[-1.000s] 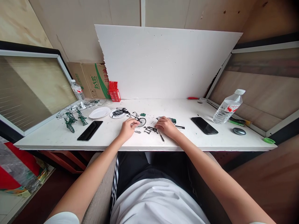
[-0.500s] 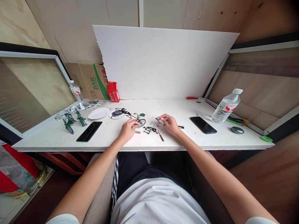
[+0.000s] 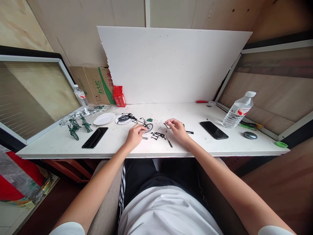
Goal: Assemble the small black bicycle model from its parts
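Note:
My left hand (image 3: 135, 134) is closed on a small black model bicycle (image 3: 140, 122), its fingertips beside the spoked wheel (image 3: 148, 127). My right hand (image 3: 178, 130) is pinched at the right, over the table, with a small dark part (image 3: 166, 125) at its fingertips; its exact kind is too small to tell. Between and below the hands lie loose black plastic pieces (image 3: 159, 134), and a dark, slim screwdriver-like tool (image 3: 169, 141). A small green piece (image 3: 150, 120) sits behind the wheel. Tiny bits are scattered near my right fingertips.
Paper plates (image 3: 104, 118) stand left of the bicycle, one bearing black parts. Green model bicycles (image 3: 74, 127) are further left. Two phones (image 3: 95, 137) (image 3: 214, 130) lie flat on either side. A water bottle (image 3: 237, 110) and a grey oval object (image 3: 250, 135) are at the right.
Both hands keep nearly the same places and grips. The whole view has shifted very slightly; nothing else visibly differs.

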Demonstrator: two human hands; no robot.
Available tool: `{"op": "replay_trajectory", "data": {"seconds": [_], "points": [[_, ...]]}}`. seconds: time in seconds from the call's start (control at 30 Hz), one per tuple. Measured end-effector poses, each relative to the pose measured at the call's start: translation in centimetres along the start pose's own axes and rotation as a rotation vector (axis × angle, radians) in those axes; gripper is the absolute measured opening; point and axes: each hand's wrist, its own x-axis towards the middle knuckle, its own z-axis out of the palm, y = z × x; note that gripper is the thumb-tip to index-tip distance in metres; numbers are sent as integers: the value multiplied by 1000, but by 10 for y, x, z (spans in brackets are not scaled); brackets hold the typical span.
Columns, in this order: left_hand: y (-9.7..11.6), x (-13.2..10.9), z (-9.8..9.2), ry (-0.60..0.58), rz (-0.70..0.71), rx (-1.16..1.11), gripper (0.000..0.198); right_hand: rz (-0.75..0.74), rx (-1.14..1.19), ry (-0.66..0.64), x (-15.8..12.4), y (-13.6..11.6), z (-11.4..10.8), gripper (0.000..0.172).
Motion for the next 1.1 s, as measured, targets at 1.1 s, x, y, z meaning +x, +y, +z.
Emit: {"op": "replay_trajectory", "data": {"seconds": [1.1], "points": [[39, -13, 33, 77, -378, -409, 20, -130, -226, -2, -10, 12, 31, 27]]}}
